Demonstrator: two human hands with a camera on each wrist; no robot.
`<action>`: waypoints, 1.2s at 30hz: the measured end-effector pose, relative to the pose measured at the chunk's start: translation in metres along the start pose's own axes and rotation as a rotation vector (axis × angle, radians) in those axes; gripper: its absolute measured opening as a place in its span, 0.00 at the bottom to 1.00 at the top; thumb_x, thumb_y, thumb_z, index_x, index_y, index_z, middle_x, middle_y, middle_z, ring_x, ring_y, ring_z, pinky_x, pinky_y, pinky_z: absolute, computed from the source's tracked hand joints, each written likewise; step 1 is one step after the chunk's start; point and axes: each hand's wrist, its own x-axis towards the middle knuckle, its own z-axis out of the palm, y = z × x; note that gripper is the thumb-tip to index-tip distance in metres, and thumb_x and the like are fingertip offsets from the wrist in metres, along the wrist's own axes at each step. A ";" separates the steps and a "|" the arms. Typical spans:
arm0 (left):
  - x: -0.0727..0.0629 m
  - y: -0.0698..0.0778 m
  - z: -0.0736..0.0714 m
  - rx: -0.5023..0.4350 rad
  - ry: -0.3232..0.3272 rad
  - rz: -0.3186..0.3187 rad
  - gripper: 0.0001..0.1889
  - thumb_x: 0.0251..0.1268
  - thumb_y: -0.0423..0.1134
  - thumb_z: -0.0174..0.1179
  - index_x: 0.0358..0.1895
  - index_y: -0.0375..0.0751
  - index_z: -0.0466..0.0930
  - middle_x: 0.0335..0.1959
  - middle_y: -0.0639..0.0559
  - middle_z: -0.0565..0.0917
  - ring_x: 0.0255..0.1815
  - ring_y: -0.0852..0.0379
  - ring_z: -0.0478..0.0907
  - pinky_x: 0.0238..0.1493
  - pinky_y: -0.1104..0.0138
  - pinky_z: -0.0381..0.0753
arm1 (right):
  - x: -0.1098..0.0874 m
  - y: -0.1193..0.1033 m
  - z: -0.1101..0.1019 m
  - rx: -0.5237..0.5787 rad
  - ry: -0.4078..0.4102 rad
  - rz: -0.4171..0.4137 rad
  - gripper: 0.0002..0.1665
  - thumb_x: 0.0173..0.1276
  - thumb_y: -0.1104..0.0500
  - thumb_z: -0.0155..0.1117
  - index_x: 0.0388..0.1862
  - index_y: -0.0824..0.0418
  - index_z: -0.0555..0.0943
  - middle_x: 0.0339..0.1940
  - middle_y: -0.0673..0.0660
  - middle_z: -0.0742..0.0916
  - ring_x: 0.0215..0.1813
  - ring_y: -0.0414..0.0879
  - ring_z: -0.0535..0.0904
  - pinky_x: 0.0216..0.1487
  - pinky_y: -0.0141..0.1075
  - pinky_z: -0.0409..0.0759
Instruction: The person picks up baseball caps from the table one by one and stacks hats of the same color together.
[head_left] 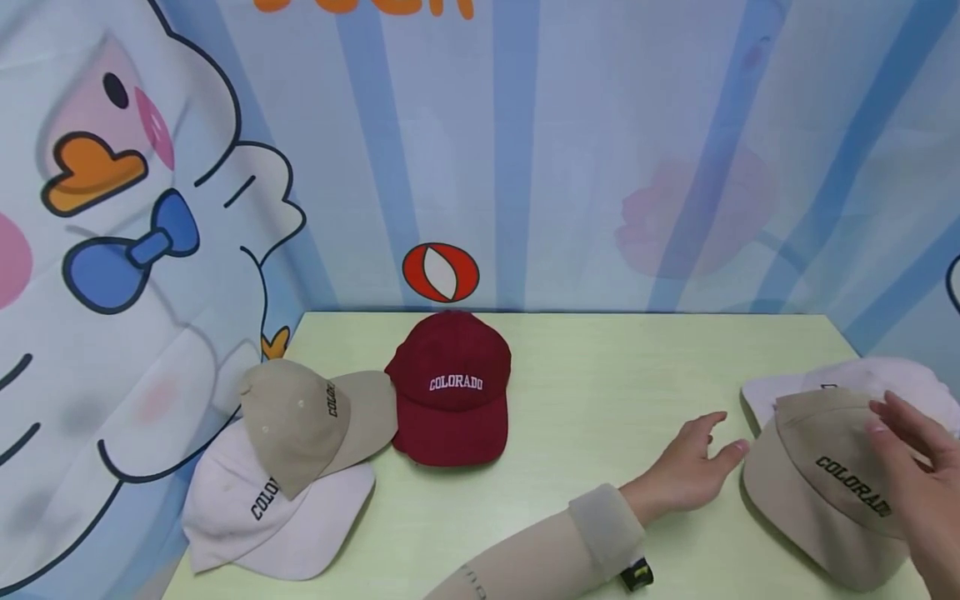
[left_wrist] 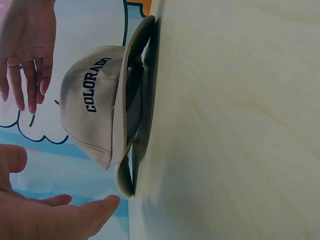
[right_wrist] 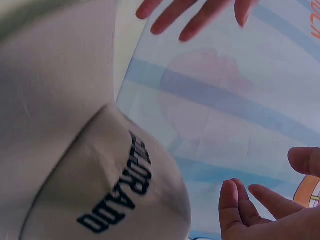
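Observation:
At the table's right end, a beige cap (head_left: 813, 517) lettered COLORADO overlaps a white cap (head_left: 900, 379). My right hand (head_left: 926, 492) is above the beige cap's right side, holding nothing; in the right wrist view its fingers (right_wrist: 232, 205) appear apart from the crown. To the left of this cap, my left hand (head_left: 682, 471) reaches over the table with fingers extended, short of the brim. The left wrist view shows the beige cap (left_wrist: 97, 115) side-on, with my left thumb and fingers apart from it.
A maroon cap (head_left: 452, 429) sits at the back left of the pale table (head_left: 600, 383). Beside it, a second beige cap (head_left: 296, 425) lies partly on another white cap (head_left: 300, 542). A printed cloth backdrop (head_left: 570, 150) rises behind the table and along its sides.

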 end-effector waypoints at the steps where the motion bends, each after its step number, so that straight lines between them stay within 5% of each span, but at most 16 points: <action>1: 0.001 0.000 0.001 0.008 0.000 0.006 0.28 0.82 0.57 0.47 0.79 0.55 0.62 0.76 0.57 0.70 0.71 0.60 0.73 0.66 0.66 0.75 | 0.001 -0.001 -0.001 0.001 0.030 0.005 0.31 0.86 0.47 0.44 0.84 0.38 0.57 0.83 0.44 0.66 0.82 0.42 0.63 0.82 0.44 0.60; 5: 0.003 0.000 0.008 0.048 -0.004 0.006 0.29 0.82 0.56 0.49 0.79 0.54 0.63 0.74 0.57 0.71 0.67 0.61 0.75 0.64 0.68 0.76 | 0.006 0.001 -0.008 -0.018 0.089 0.009 0.32 0.87 0.49 0.43 0.85 0.40 0.53 0.85 0.47 0.64 0.84 0.45 0.58 0.84 0.43 0.56; 12: 0.006 -0.003 0.015 0.061 -0.041 -0.018 0.28 0.82 0.53 0.51 0.79 0.54 0.63 0.74 0.61 0.73 0.69 0.64 0.75 0.66 0.69 0.76 | 0.029 0.025 -0.029 -0.177 0.073 -0.080 0.36 0.87 0.47 0.40 0.87 0.51 0.47 0.87 0.62 0.56 0.85 0.65 0.52 0.82 0.61 0.54; 19: 0.006 -0.003 0.019 0.007 -0.146 -0.071 0.29 0.80 0.47 0.55 0.79 0.53 0.62 0.72 0.63 0.77 0.67 0.69 0.78 0.66 0.74 0.73 | 0.049 0.044 -0.037 -0.333 -0.032 -0.047 0.42 0.86 0.44 0.37 0.86 0.60 0.37 0.86 0.70 0.47 0.85 0.71 0.46 0.81 0.64 0.49; 28: 0.006 -0.004 0.023 0.035 -0.179 -0.068 0.29 0.80 0.47 0.56 0.79 0.53 0.64 0.68 0.64 0.80 0.63 0.69 0.80 0.66 0.72 0.75 | 0.120 0.134 -0.027 -0.297 -0.093 0.145 0.54 0.80 0.30 0.39 0.85 0.59 0.30 0.86 0.69 0.41 0.85 0.72 0.40 0.81 0.67 0.45; 32: 0.007 -0.005 0.024 0.026 -0.197 -0.048 0.23 0.80 0.45 0.56 0.74 0.59 0.70 0.65 0.66 0.82 0.61 0.69 0.81 0.62 0.71 0.78 | 0.143 0.162 -0.025 -0.275 -0.093 0.152 0.56 0.79 0.30 0.42 0.86 0.60 0.32 0.86 0.70 0.43 0.85 0.71 0.41 0.82 0.66 0.46; 36: 0.008 -0.004 0.024 0.025 -0.194 -0.036 0.22 0.79 0.45 0.57 0.72 0.63 0.72 0.62 0.66 0.84 0.60 0.70 0.82 0.61 0.71 0.79 | 0.150 0.166 -0.025 -0.237 -0.094 0.085 0.55 0.78 0.34 0.49 0.86 0.61 0.37 0.84 0.74 0.52 0.84 0.72 0.51 0.81 0.65 0.51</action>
